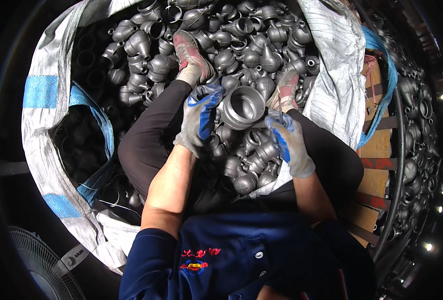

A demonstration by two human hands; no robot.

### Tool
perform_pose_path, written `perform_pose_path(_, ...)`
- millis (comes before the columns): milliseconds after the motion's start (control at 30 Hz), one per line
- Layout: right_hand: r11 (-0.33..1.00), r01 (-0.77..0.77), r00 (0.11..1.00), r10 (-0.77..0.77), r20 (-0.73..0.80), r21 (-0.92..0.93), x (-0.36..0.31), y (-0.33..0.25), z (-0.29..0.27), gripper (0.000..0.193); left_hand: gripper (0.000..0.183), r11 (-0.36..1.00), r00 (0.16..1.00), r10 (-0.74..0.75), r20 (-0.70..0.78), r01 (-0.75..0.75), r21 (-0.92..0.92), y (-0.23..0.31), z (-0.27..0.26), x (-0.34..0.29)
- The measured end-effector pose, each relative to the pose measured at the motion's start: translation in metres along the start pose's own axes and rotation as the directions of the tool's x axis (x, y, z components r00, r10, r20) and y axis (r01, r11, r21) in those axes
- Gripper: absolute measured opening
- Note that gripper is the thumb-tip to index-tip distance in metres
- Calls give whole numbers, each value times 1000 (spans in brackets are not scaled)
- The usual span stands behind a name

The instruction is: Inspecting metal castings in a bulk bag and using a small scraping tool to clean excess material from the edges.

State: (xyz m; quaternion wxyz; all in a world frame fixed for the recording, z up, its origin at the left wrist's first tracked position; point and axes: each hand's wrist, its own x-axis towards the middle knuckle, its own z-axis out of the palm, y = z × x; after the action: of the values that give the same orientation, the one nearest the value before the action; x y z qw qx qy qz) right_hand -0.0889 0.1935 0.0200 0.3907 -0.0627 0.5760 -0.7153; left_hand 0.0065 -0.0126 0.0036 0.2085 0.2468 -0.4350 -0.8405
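A grey cup-shaped fitting with a wide round mouth is raised above the heap between my legs, its opening facing up. My left hand, in a grey and blue glove, is closed against its left side; the fingers curl at its rim. My right hand, gloved the same way, is beside the fitting's right side with fingers bent together. A thin dark sliver shows at the right fingertips, too small to name. Below both hands lie several smaller grey fittings, bulb-shaped with narrow necks.
A large white woven sack with blue straps surrounds me, holding a heap of grey fittings. My shoes rest on the heap. Wooden slats and a dark curved bar run along the right, more fittings beyond. A fan stands lower left.
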Motion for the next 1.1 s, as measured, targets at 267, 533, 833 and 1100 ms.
perform_pose_path(267,501,426,725,-687,-47,-754,10,-14,-20,23,9,988,996,71,50,-77,135,-2,4,-10)
perform_pose_path(533,948,264,958,-280,-68,-180,-2,-29,14,24,5,993,996,43,78,-51,107,-10,13,-15)
perform_pose_path(833,125,776,439,-811,388,-618,9,-12,15,24,12,981,997,-12,72,-3,194,3,20,-31)
perform_pose_path(1100,882,466,885,-464,-45,65,-2,-30,-2,26,4,999,994,-12,-106,17,48,50,1,-76)
